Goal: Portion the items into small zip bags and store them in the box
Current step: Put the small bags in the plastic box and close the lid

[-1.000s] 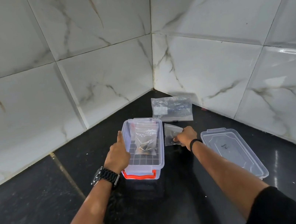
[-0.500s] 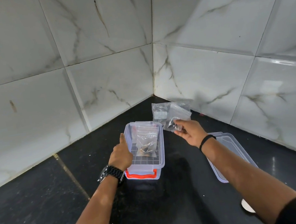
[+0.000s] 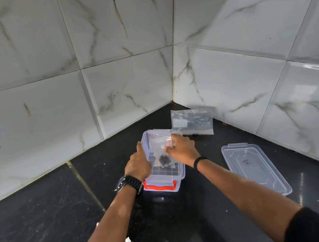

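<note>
A clear plastic box (image 3: 180, 172) with an orange latch stands open on the dark floor near the tiled corner. My left hand (image 3: 137, 164) grips its left wall, thumb up along the rim. My right hand (image 3: 181, 148) is over the box and pinches a small clear zip bag (image 3: 162, 139) at the box's mouth. Under it in the box lies another small zip bag holding dark items (image 3: 163, 160).
The box's clear lid (image 3: 254, 167) lies flat on the floor to the right. A larger clear bag (image 3: 192, 122) with dark contents lies behind the box against the right wall. Tiled walls meet in a corner just beyond. Small white scraps (image 3: 127, 240) dot the floor nearby.
My right hand lifted a small zip bag from the floor right of the box, raised it, then brought it left and down over the open box. My left hand stayed on the box.
</note>
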